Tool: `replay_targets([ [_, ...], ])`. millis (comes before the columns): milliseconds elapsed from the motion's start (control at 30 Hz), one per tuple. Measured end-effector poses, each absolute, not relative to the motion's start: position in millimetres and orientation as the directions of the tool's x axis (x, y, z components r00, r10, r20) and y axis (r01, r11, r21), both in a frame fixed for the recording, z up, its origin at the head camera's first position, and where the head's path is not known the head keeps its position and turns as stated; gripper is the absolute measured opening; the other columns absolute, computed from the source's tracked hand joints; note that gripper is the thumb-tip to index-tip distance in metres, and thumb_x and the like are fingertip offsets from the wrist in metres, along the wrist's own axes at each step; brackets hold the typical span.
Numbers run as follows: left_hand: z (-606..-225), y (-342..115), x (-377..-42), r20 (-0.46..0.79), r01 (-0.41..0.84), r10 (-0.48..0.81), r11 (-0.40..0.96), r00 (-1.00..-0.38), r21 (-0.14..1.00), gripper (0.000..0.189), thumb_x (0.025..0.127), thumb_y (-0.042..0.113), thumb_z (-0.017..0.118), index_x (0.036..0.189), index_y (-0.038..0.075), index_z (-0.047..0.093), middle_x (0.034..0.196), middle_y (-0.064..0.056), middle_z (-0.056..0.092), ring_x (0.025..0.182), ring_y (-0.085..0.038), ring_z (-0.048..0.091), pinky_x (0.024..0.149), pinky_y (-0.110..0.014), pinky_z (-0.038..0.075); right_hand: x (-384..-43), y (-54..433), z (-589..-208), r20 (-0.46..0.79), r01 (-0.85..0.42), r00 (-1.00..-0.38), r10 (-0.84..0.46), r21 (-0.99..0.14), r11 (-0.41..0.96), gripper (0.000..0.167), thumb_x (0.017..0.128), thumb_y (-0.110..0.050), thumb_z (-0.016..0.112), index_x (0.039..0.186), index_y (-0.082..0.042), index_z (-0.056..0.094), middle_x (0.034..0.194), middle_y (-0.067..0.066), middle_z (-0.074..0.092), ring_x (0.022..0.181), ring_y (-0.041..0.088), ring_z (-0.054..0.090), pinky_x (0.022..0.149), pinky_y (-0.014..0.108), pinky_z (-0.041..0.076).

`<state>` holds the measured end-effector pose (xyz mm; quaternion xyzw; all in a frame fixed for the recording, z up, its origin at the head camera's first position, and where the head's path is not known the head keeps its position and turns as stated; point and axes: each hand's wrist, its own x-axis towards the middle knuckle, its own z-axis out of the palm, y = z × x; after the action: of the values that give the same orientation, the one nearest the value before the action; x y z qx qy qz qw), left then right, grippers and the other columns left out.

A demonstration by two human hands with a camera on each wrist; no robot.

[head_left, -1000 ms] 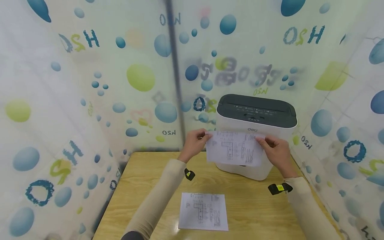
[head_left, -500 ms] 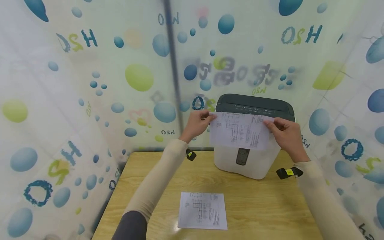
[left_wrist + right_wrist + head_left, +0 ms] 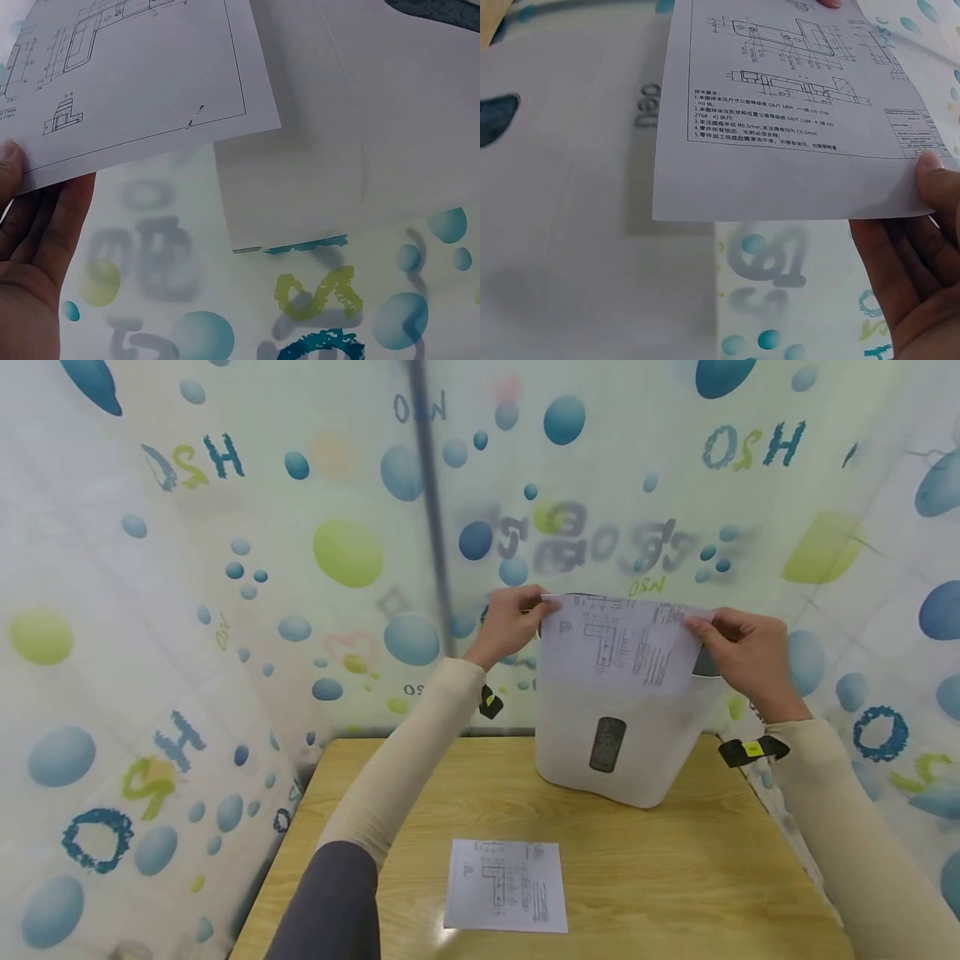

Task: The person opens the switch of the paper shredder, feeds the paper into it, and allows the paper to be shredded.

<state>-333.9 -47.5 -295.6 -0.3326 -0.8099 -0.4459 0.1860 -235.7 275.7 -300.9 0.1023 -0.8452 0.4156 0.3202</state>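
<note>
A sheet of paper (image 3: 622, 647) printed with a technical drawing is held up by both hands in front of the white paper shredder (image 3: 573, 735). My left hand (image 3: 516, 622) pinches its upper left corner between thumb and fingers. At the upper right corner, my right hand (image 3: 750, 656) pinches it the same way. The paper hides most of the shredder's dark top; a bit of that top shows beside the right hand. In the right wrist view, lines of printed text and the drawing show on the sheet (image 3: 795, 176), with the right thumb (image 3: 935, 184) on its face.
Another printed sheet or thin stack of paper (image 3: 506, 887) lies on the wooden table (image 3: 645, 877) near the front. Behind stands a patterned curtain (image 3: 345, 635) with blue and green dots, close to the shredder's back. Similar curtains hang left and right.
Both hands have raised the sheet from the shredder's front up to its top, shifting a little right. The shredder's dark window has come into view below it. The paper on the table stays put.
</note>
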Motion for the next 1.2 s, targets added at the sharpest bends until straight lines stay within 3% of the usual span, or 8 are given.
replay_targets([
  [167,-272,-35,-349,0.573,0.695,0.394,0.376,-0.718,0.613,0.018,0.104,0.023,0.063,0.105,0.012,0.077,0.100,-0.005,0.078,0.092,-0.011,0.074,0.077,-0.022,0.051,-243,287,-279,0.622,-0.422,-0.776,0.099,-0.630,0.652,0.031,0.096,-0.032,0.074,0.097,-0.002,0.079,0.072,-0.038,0.062,0.064,-0.005,0.057,0.056,0.014,0.038],
  [267,-258,-28,-357,0.579,0.700,0.395,0.354,-0.713,0.621,0.018,0.103,0.022,0.064,0.106,0.010,0.077,0.101,-0.006,0.078,0.089,-0.011,0.073,0.075,-0.022,0.051,-249,291,-265,0.600,-0.387,-0.791,0.119,-0.642,0.662,0.035,0.096,-0.036,0.073,0.096,-0.001,0.078,0.071,-0.035,0.062,0.067,-0.002,0.055,0.056,0.016,0.037],
  [500,-239,-22,-373,0.586,0.687,0.361,0.348,-0.726,0.638,0.018,0.102,0.017,0.066,0.112,0.009,0.078,0.101,-0.008,0.079,0.080,-0.013,0.071,0.075,-0.023,0.054,-267,296,-245,0.540,-0.350,-0.830,0.139,-0.698,0.625,0.036,0.095,-0.039,0.073,0.109,-0.007,0.080,0.076,-0.034,0.065,0.075,0.001,0.061,0.054,0.022,0.036],
  [700,-235,-7,-392,0.583,0.689,0.367,0.378,-0.725,0.618,0.017,0.101,0.019,0.067,0.110,0.011,0.079,0.101,-0.007,0.079,0.080,-0.013,0.070,0.074,-0.023,0.051,-275,303,-240,0.539,-0.335,-0.830,0.145,-0.690,0.642,0.033,0.095,-0.038,0.073,0.101,-0.007,0.081,0.071,-0.035,0.064,0.072,-0.005,0.060,0.055,0.022,0.035],
  [867,-233,3,-406,0.544,0.649,0.354,0.393,-0.760,0.651,0.018,0.102,0.018,0.066,0.112,0.012,0.079,0.104,-0.006,0.079,0.085,-0.012,0.070,0.078,-0.022,0.054,-286,309,-237,0.516,-0.304,-0.843,0.152,-0.690,0.656,0.036,0.096,-0.038,0.072,0.098,-0.003,0.079,0.071,-0.032,0.063,0.073,-0.005,0.061,0.060,0.017,0.040],
  [1200,-244,18,-426,0.508,0.609,0.338,0.389,-0.792,0.691,0.016,0.101,0.017,0.066,0.108,0.010,0.079,0.104,-0.006,0.078,0.087,-0.012,0.071,0.080,-0.021,0.055,-310,321,-243,0.449,-0.261,-0.883,0.138,-0.714,0.649,0.041,0.098,-0.038,0.069,0.119,-0.003,0.076,0.082,-0.030,0.064,0.071,-0.013,0.063,0.068,0.005,0.046],
])
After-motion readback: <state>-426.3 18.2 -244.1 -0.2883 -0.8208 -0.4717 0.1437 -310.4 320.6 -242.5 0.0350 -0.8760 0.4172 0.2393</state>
